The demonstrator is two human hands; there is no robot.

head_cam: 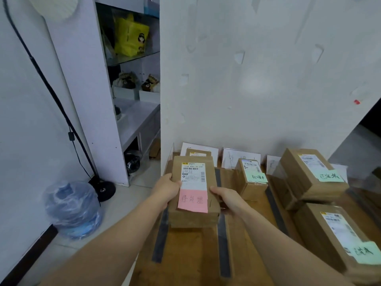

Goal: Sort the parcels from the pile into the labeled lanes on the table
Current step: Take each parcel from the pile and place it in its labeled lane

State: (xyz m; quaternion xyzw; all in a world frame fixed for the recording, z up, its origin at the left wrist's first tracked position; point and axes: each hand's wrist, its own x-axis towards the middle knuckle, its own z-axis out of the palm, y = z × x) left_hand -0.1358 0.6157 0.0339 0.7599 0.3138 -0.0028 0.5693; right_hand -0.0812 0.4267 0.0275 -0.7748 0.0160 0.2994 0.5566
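A brown parcel [193, 211] is held between both hands over the leftmost lane of the wooden counter [189, 254]. The left grip [167, 188] is clamped on the parcel's left edge, with the thumb laid on the top face. The right grip [225, 198] is clamped on the right edge, thumb on top; its fingers are hidden beneath. A white shipping label and, just below it, a pink label [193, 200] with handwriting are seen on the top face. Whether the parcel rests on the counter or is held just above it cannot be told.

The lanes are marked off by dark tape strips [223, 244] running from near to far. A second parcel [198, 153] is seen at the far end of the left lane, partly hidden behind the held one. In the middle lane a small parcel [250, 186] with a green label [257, 177] is placed. In the right lane two large parcels [309, 174], each with a green label, are laid one near and one far. White signs [241, 157] are stood at the far edge against the wall [257, 79].

On the floor [127, 195] to the left a water bottle [72, 207] wrapped in plastic is seen, and a yellow bag [131, 36] is kept on a shelf [134, 58] beyond it.
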